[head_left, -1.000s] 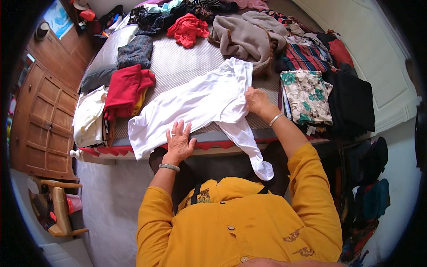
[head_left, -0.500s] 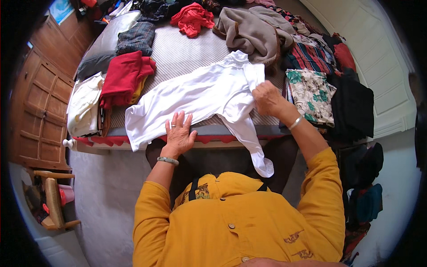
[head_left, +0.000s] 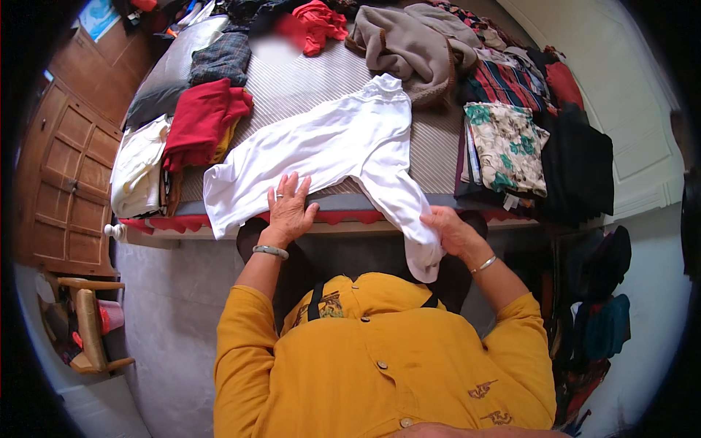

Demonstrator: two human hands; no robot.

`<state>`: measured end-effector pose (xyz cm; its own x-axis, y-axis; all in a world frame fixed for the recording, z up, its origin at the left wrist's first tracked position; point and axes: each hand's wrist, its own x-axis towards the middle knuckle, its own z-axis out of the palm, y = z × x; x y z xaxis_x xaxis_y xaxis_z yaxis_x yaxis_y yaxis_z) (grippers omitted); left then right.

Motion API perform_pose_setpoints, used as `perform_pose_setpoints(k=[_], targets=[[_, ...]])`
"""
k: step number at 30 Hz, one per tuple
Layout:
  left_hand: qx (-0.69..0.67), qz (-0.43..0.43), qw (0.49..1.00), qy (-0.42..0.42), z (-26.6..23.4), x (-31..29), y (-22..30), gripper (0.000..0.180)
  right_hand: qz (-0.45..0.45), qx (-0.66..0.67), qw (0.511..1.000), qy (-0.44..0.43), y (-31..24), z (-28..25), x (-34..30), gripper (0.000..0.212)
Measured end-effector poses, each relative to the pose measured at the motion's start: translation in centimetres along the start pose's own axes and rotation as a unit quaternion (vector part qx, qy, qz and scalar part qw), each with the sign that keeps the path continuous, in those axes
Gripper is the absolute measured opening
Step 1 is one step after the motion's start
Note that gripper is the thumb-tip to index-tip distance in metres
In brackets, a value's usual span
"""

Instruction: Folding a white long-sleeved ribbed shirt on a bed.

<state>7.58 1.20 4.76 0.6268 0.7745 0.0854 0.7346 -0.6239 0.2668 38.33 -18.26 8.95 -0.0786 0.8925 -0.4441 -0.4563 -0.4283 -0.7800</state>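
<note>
Note white shirt [head_left: 314, 157] laid across bed [head_left: 292, 87] near its front edge, with sleeve [head_left: 405, 219] hanging over. See left hand [head_left: 290, 212] spread flat on shirt: press lightly, avoid dragging cloth. See right hand [head_left: 456, 232] touching sleeve near its end; can't tell if pinching. Support loose end, straighten twists, smooth creases.
</note>
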Motion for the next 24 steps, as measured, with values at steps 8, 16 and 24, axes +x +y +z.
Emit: perform_pose_setpoints(k=[8, 16, 24], targets=[[-0.303, 0.024, 0.953, -0.003, 0.9, -1.9, 9.2, 0.036, -0.032, -0.018, 0.997, 0.075, 2.5, 0.7, -1.8, 0.031], [-0.695, -0.250, 0.620, -0.263, 1.4, -1.5, 16.1, 0.020, -0.090, -0.045, 0.993, 0.064, 3.3, 1.3, -0.7, 0.032], [-0.790, -0.261, 0.505, -0.230, 2.9, -1.7, 16.4, 0.015, -0.237, -0.424, 0.836, 0.256, 2.9, 3.4, 0.6, 0.054]])
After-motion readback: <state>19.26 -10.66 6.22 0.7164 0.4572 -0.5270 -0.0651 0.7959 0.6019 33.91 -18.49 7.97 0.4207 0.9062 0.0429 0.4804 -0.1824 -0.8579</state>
